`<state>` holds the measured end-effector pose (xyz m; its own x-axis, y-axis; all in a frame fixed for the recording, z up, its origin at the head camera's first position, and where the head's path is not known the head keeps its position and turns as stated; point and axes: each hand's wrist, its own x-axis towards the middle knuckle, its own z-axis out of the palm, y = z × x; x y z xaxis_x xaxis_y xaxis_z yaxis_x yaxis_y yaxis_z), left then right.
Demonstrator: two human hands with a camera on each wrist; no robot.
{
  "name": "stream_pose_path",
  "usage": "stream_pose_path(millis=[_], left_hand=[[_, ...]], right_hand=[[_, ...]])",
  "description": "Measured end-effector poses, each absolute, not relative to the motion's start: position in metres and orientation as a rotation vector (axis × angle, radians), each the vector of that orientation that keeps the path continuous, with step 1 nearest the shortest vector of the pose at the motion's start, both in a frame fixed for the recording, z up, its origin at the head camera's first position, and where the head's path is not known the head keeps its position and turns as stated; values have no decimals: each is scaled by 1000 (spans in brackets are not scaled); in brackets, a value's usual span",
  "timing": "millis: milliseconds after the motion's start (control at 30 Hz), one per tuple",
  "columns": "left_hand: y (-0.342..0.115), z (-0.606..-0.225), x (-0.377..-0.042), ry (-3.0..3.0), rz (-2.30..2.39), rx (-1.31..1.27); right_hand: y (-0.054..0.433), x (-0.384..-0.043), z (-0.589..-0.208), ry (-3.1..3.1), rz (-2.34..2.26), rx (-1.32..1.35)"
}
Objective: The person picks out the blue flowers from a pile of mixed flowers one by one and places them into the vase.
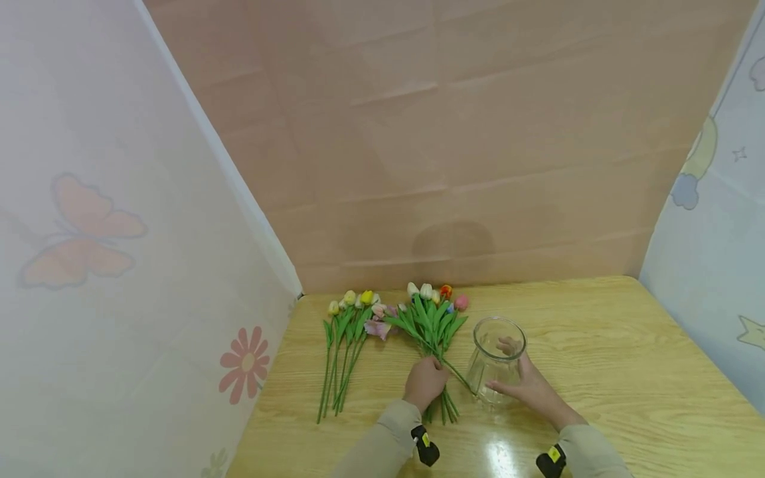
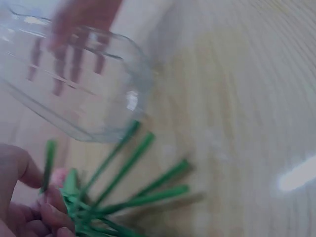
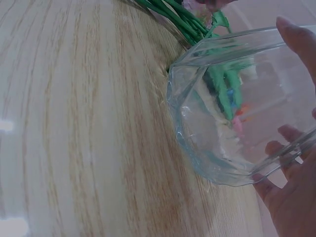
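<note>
A bunch of artificial tulips (image 1: 429, 325) with white, orange and pink heads lies on the table, green leaves spreading away from the person. My left hand (image 1: 427, 383) grips it around the stems, whose cut ends fan out below the fingers. One stem (image 2: 49, 163) stands apart from the others beside the thumb in the left wrist view. To the right is a clear glass vase (image 1: 481, 372) with a wide round rim. My right hand (image 1: 534, 392) holds its side, thumb at the front and fingers round the back. Through the glass (image 3: 197, 123), the right wrist view shows leaves and blossoms.
A second group of yellow and white tulips (image 1: 342, 332) lies on the left of the wooden table (image 1: 621, 372). Between the groups is a lilac flower (image 1: 376, 328). Fabric walls (image 1: 382, 166) close in the back and both sides.
</note>
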<state>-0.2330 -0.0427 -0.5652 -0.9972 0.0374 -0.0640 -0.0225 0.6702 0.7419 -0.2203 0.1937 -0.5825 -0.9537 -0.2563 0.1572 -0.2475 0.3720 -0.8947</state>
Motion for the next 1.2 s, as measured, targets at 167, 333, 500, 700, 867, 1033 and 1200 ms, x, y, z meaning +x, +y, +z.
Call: stream_pose_path(millis=[167,333,500,700,867,1033,1200], left_hand=[[-46,-549,-234,2761,1349,21],[-50,-534,-234,2772,1460,37],[-57,-518,-234,2758,1628,82],[-76,-506,-237,2835,1706,130],[-100,-506,-244,3002,1641,84],[-126,-519,-249,3087,1601,-3],[-152,-534,-247,3088,1657,-150]], right_hand=[[194,-220,-583,2595,-1694,-477],[194,-220,-583,2604,-1688,-482],[194,-219,-581,2607,-1688,-492],[195,-220,-581,2606,-1684,-496],[194,-219,-581,2619,-1686,-489],[194,-218,-580,2615,-1694,-479],[194,-220,-584,2619,-1679,-478]])
